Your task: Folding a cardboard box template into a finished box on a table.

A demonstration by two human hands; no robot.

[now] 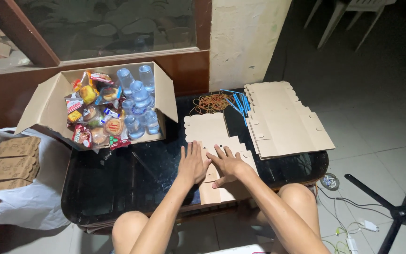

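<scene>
Both hands, left (193,164) and right (226,163), press open-palmed on the flat cardboard cutout (212,136) beneath them.

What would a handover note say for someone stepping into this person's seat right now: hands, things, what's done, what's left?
Left hand and right hand: both flat, palms down, pressing on one flat cardboard box blank at the near edge of the dark glass table; nothing gripped.
Stack of flat blanks lies to the right, unfolded.
Rubber bands and blue straws sit behind the blank.
Open carton on the left holds snack packs and water bottles.
Done: one blank laid out. Left: it still lies flat, and no assembled box shows on the table.
</scene>
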